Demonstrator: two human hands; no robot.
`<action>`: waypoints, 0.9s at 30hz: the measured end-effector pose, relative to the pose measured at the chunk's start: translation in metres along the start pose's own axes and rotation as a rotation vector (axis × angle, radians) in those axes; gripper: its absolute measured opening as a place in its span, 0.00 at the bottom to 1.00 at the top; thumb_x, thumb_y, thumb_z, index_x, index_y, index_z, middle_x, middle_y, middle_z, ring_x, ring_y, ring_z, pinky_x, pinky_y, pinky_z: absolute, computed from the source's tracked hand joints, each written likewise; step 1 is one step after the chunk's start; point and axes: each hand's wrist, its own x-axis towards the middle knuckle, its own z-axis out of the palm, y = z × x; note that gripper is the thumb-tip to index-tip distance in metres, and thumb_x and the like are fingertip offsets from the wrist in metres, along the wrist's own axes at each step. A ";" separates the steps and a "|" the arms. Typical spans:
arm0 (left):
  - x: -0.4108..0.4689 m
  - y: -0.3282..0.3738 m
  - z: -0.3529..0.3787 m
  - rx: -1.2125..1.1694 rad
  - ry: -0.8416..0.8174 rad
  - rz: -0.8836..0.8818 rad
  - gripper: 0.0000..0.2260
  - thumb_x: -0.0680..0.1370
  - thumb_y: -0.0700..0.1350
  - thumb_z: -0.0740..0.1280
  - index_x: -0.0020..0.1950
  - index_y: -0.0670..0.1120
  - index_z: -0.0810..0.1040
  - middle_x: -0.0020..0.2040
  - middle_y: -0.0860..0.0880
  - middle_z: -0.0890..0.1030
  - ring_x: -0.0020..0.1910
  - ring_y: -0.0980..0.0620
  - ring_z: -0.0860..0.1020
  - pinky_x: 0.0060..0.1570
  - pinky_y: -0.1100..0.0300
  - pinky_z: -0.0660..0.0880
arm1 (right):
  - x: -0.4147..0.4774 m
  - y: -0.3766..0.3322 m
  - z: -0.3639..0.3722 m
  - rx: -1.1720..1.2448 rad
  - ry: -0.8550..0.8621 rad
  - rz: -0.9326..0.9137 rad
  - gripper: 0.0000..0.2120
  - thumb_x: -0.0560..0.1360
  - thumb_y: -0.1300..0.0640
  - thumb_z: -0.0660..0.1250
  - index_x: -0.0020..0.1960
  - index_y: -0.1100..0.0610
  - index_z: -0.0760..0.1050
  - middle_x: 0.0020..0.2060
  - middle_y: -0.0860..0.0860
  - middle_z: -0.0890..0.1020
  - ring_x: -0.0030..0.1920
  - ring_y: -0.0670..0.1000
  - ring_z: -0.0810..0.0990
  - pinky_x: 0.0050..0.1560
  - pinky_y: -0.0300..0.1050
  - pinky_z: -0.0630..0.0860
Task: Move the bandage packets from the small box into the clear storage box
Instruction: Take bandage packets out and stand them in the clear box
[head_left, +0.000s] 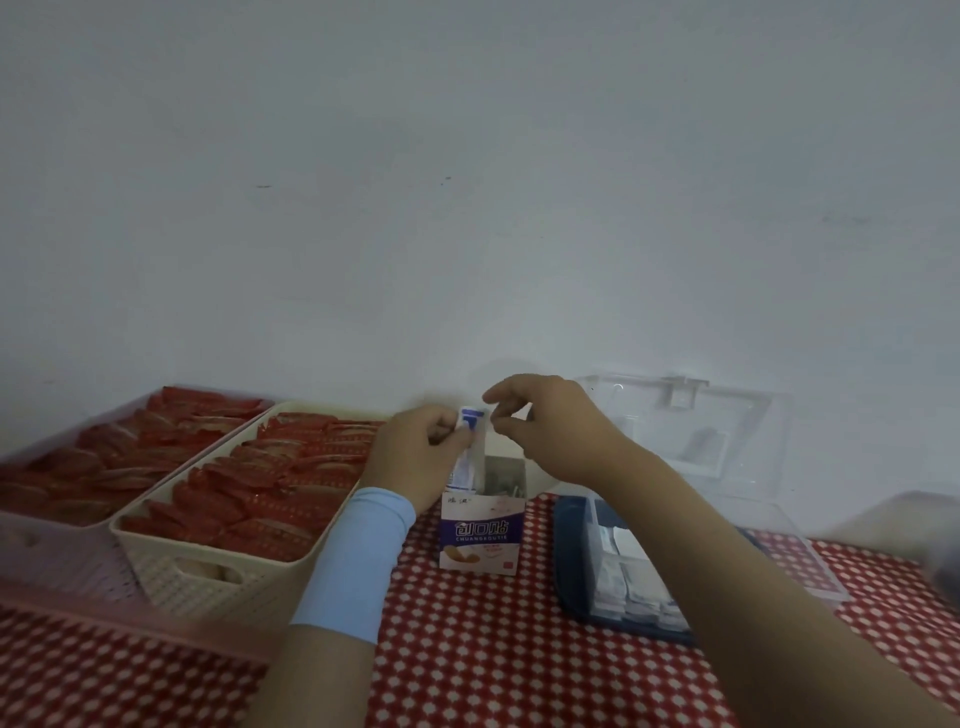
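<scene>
The small white and purple bandage box (480, 535) stands open on the checked cloth at the centre. My left hand (415, 452) grips a white and blue bandage packet (469, 439) that sticks up out of the box's left side. My right hand (550, 426) hovers just right of the packet's top with fingers curled, thumb and forefinger slightly apart, and nothing plainly held. The clear storage box (571, 566) with a dark blue base sits to the right, partly hidden by my right forearm. White packets (631, 577) lie inside it.
The storage box's clear lid (691, 415) stands open against the wall. Two baskets of red sachets, a cream one (208, 571) and a pink one (52, 566), fill the left side. A red checked cloth (467, 649) covers the table.
</scene>
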 end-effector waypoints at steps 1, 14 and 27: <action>0.001 -0.001 -0.002 -0.025 0.039 -0.017 0.06 0.77 0.45 0.70 0.41 0.45 0.82 0.38 0.51 0.85 0.39 0.52 0.83 0.43 0.49 0.81 | -0.001 0.000 -0.003 -0.045 -0.012 0.018 0.11 0.79 0.56 0.68 0.61 0.50 0.80 0.52 0.45 0.82 0.43 0.40 0.77 0.50 0.38 0.74; -0.001 0.014 -0.015 -0.865 -0.090 -0.235 0.05 0.78 0.39 0.68 0.50 0.39 0.81 0.45 0.41 0.84 0.44 0.44 0.81 0.49 0.51 0.79 | -0.005 -0.015 0.005 0.549 -0.167 0.188 0.05 0.77 0.58 0.72 0.45 0.58 0.85 0.34 0.51 0.84 0.27 0.45 0.74 0.27 0.36 0.68; -0.004 0.019 -0.020 -0.978 -0.054 -0.145 0.09 0.65 0.48 0.75 0.37 0.45 0.78 0.49 0.46 0.86 0.50 0.46 0.85 0.51 0.50 0.81 | 0.004 -0.006 -0.003 0.217 -0.175 0.150 0.08 0.78 0.57 0.69 0.55 0.53 0.84 0.45 0.47 0.87 0.35 0.44 0.78 0.39 0.39 0.79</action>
